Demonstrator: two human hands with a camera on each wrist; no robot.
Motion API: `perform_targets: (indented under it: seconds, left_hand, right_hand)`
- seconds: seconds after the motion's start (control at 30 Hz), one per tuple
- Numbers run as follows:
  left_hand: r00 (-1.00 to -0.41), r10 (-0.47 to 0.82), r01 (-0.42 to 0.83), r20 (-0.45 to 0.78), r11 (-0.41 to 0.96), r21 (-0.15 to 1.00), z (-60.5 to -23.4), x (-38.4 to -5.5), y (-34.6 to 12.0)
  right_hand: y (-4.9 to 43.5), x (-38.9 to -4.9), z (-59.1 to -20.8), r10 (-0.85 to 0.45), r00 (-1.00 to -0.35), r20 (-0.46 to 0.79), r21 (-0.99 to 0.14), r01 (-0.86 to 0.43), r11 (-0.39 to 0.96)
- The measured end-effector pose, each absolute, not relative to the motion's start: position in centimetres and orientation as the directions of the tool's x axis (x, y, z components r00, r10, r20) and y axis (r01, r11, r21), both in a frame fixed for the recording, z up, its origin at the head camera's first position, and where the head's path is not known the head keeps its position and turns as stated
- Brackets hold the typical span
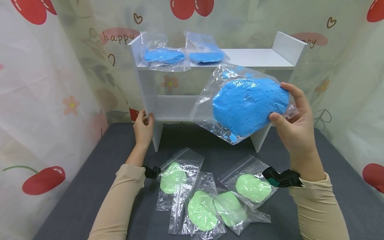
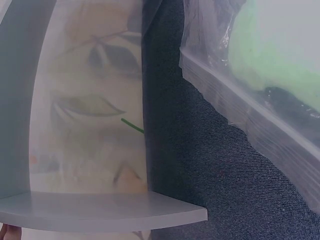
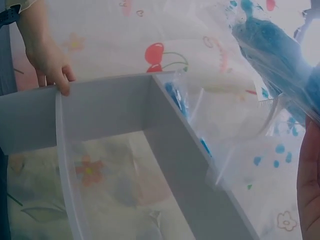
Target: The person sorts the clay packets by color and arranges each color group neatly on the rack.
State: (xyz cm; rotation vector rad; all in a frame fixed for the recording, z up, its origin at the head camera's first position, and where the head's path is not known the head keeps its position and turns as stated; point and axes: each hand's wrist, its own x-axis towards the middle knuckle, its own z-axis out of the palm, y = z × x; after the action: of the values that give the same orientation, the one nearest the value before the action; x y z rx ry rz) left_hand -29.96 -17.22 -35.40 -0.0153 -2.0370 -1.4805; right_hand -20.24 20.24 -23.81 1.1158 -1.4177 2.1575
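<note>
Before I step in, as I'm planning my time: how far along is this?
Apparently done: two blue bags lie on the top shelf. In hand: the right hand holds another blue bag in front of the shelf unit, whose side the left hand grips. Possibly left: bagged green pieces on the table.

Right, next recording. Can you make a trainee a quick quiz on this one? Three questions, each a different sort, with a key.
1. Multiple choice: which hand holds a blue bag?
(a) left
(b) right
(c) both

2. Count: how many other blue bags lie on the shelf?

3. True or false: the green bags lie on the shelf too.

Key
1: b, the right hand.
2: Two.
3: False; the green bags lie on the table.
</note>
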Motion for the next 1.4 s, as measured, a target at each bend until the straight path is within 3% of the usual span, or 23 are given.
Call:
perform_targets:
  seconds: [0.87, 1.4]
  left_hand:
    - [-0.81, -0.338, 0.354, 0.48, 0.37, 0.859, -35.4, -30.0, -17.2]
    - [-0.807, -0.341, 0.352, 0.482, 0.379, 0.856, -35.4, -29.9, -17.2]
  right_hand:
    - [21.4, -20.2, -22.4, -0.072, -0.579, 0.812, -0.451, -0.546, -0.706]
    - [21.3, -20.4, -20.6, 0.079, -0.616, 0.784, -0.45, -0.652, -0.61]
